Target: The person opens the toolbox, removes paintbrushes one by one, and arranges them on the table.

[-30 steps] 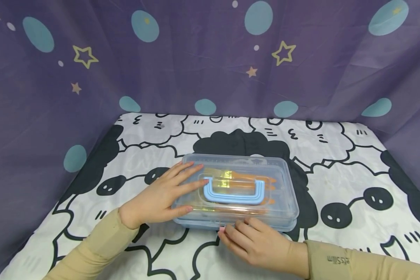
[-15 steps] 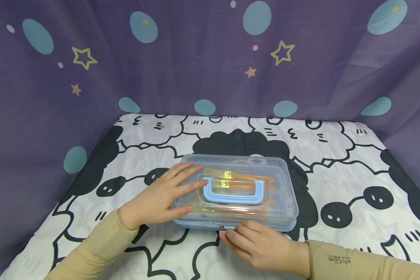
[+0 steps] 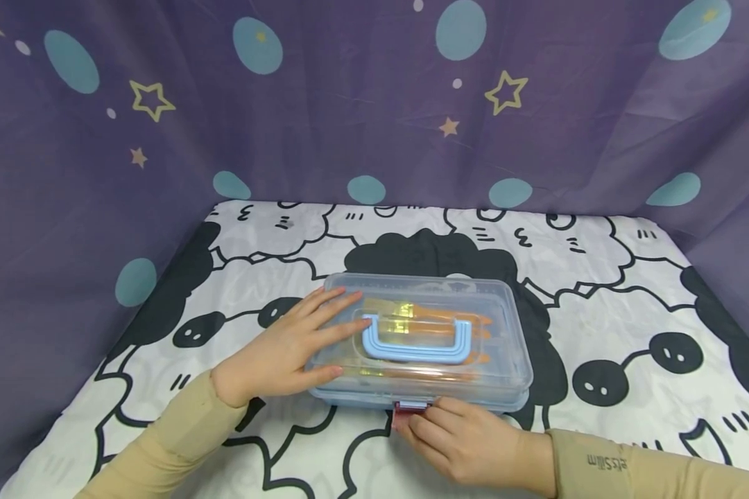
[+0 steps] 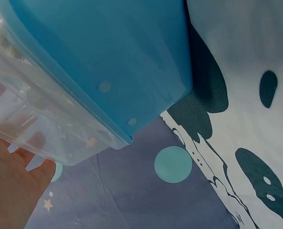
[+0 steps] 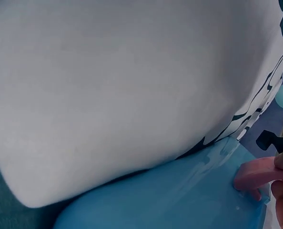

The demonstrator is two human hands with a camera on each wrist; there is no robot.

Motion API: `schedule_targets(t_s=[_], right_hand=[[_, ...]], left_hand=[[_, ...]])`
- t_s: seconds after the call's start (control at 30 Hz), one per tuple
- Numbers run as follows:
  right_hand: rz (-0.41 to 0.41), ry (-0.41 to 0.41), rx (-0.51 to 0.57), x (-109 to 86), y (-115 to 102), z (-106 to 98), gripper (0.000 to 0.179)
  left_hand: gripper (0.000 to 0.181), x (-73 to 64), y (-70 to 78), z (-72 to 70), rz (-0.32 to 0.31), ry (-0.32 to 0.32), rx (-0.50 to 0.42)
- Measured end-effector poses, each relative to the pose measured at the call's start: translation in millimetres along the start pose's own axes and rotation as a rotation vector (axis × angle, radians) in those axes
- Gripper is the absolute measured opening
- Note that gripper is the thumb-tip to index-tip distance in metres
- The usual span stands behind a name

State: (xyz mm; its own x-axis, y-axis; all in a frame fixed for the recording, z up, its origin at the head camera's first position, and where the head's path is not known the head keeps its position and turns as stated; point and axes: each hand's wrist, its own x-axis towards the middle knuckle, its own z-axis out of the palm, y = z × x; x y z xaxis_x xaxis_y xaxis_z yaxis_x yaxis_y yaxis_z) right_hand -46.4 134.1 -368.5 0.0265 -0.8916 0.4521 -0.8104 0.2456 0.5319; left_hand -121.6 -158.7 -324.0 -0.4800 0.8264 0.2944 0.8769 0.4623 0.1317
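A storage box with a clear lid (image 3: 502, 312) and a blue base (image 4: 108, 52) stands on the cloth, its lid down. Through the lid show several paintbrushes (image 3: 433, 314) with orange handles; a light-blue carry handle (image 3: 418, 355) lies on top. My left hand (image 3: 287, 350) rests on the lid's left end, fingers spread and straight. At the front edge my right hand (image 3: 465, 440) pinches the pink latch (image 3: 402, 414), which is tilted outward from the box. The right wrist view shows thumb and finger on either side of that latch (image 5: 256, 172).
The cloth (image 3: 630, 312) under the box is white with black cartoon sheep. A purple curtain (image 3: 374, 132) with stars and blue ovals closes off the back and both sides.
The pink latch has swung outward and down from the front of the box, with my right fingers moving along with it. My left hand has stayed in place on the lid.
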Motion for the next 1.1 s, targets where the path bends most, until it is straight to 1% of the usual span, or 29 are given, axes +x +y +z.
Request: schedule_targets(t_s=[0.33, 0.5, 0.6, 0.77, 1.1], right_hand=[[-0.009, -0.022, 0.040, -0.1, 2, 0, 0.032], [-0.062, 0.001, 0.065, -0.4, 1, 4, 0.031], [-0.089, -0.003, 0.064, -1.0, 0, 6, 0.031], [-0.112, -0.040, 0.064, -1.5, -1, 8, 0.030], [-0.107, -0.078, 0.063, -2.1, -5, 11, 0.029]], left_hand=[[0.056, 1.6, -0.1, -1.0, 0.003, -0.003, 0.004], [0.057, 1.8, -0.7, -0.9, 0.000, -0.009, 0.005], [0.058, 1.5, -0.7, -0.3, -0.001, -0.009, 0.004], [0.058, 1.0, -0.2, -0.1, 0.001, -0.005, 0.003], [0.061, 0.7, 0.6, 0.2, 0.000, -0.005, 0.000]])
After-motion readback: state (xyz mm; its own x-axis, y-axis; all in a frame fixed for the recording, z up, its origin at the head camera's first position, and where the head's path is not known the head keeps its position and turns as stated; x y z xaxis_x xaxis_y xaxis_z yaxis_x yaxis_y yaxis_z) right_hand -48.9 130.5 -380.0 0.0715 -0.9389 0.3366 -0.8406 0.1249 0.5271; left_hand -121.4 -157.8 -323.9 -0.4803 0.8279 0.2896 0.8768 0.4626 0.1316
